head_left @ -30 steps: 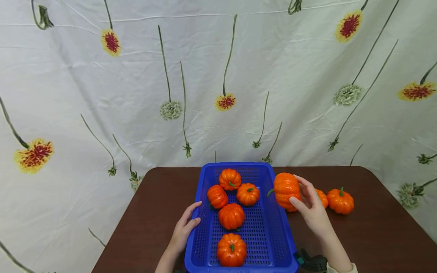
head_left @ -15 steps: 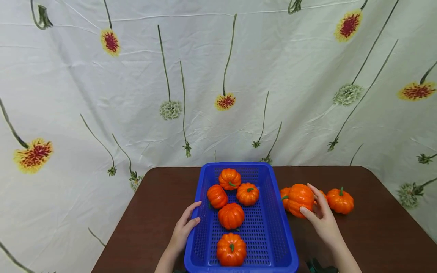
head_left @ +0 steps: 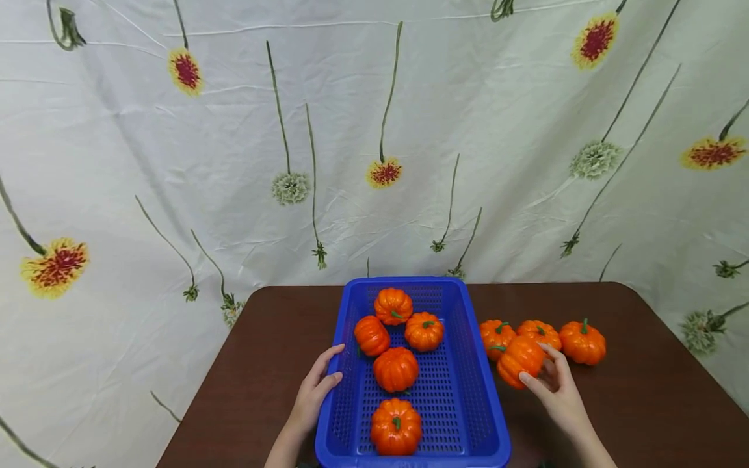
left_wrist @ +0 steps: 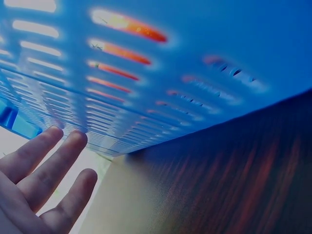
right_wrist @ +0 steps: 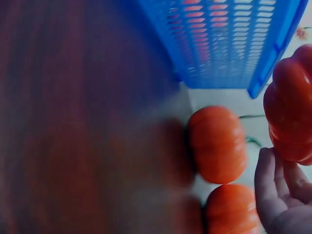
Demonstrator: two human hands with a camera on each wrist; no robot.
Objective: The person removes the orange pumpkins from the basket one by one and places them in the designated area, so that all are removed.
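Observation:
My right hand grips a small orange pumpkin between thumb and fingers, its green stem pointing left. In the right wrist view the held pumpkin is at the right edge, above the fingers and off the table. Just behind it in the head view stand three more pumpkins: a left one, a middle one and a right one. My left hand touches the left rim of a blue plastic basket; its fingers extend loosely beside the slotted wall.
Inside the basket lie several pumpkins, one of them near the front and the others toward the back. The brown table reaches out on both sides. A white flower-printed cloth hangs behind the table.
My right hand has carried the pumpkin down and to the right, away from the basket's right rim. Pumpkins behind it now show more fully. The left hand stays at the rim.

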